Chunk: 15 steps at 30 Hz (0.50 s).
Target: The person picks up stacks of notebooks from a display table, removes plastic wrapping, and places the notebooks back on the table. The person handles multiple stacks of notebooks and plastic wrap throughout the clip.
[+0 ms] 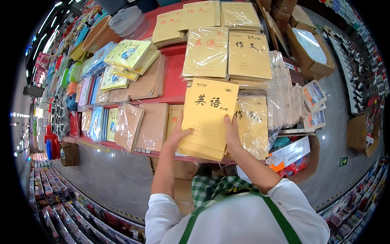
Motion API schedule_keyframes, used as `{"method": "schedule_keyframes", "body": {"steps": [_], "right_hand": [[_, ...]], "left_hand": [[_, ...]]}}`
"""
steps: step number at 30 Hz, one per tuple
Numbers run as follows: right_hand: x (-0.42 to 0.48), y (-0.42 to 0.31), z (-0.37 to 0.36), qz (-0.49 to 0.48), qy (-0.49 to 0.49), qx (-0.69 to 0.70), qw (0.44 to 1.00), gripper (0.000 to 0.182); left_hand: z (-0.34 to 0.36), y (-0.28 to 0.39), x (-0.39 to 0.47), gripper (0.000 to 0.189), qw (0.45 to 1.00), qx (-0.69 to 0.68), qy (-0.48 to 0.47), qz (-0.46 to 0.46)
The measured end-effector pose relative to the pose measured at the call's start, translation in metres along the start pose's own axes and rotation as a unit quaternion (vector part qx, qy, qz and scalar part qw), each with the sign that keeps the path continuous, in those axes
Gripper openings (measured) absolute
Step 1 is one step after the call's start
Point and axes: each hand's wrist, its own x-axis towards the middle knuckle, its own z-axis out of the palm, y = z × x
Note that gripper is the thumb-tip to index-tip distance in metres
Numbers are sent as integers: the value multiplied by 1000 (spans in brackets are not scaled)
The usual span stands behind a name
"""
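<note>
Between my two hands is a stack of tan exercise books (210,119) with dark printed characters on the cover. My left hand (179,132) grips its left edge, thumb over the cover. On the opposite edge, my right hand (231,132) has its thumb near the cover's side. The stack is slightly fanned at the bottom and hangs over the front of a red display table (176,73). Behind it lie plastic-wrapped exercise books (205,52) with red characters and a stack with black ones (249,55). Another wrapped pack (254,128) lies partly behind my right hand.
Yellow-green notebooks (129,55) and brown-covered books (151,122) are piled to the left. Upright wrapped packs (281,91) stand at the right. Below them is an open carton (310,164) of goods. Clear plastic lids (128,21) sit at the back left. Grey floor (115,174) surrounds the table.
</note>
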Motion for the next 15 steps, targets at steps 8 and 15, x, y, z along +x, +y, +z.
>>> {"method": "schedule_keyframes", "body": {"steps": [8,15], "right_hand": [[24,11,-10,-213,-24,-261,941,54],[51,5,-11,-207,-56,-275,937,60]], "left_hand": [[-1,-4,-4,52,960,-265,38,-83],[-1,-10,5,53,971,-232,31,-50]]}}
